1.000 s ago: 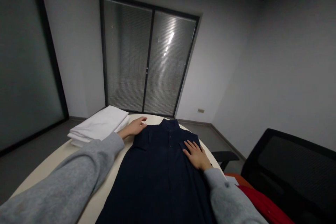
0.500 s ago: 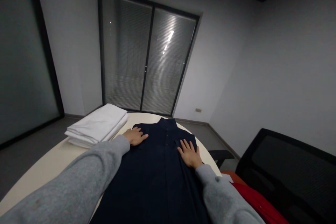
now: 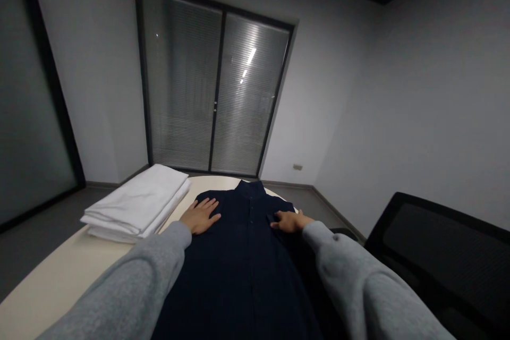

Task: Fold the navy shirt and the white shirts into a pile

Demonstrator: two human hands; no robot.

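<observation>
A dark navy shirt (image 3: pixel 231 271) lies front up, its buttoned placket running down the middle and its collar (image 3: pixel 250 188) pointing away from me. My left hand (image 3: pixel 200 216) rests flat on the shirt near the left shoulder, fingers spread. At the opposite side, my right hand (image 3: pixel 287 221) is turned sideways with its fingers curled in, closed on the shirt's cloth below the right shoulder. Its fingertips are partly lost against the dark fabric.
Folded white cloths (image 3: pixel 137 204) are stacked on the pale round table (image 3: pixel 51 287), left of the shirt. A black mesh chair (image 3: pixel 442 255) stands close at the right. Beyond the table are a window with blinds (image 3: pixel 179 90) and grey walls.
My right hand has gone from lying flat with spread fingers to curled on the shirt's cloth, the wrist turned outward. My left hand stays flat on the shirt. The view has shifted slightly.
</observation>
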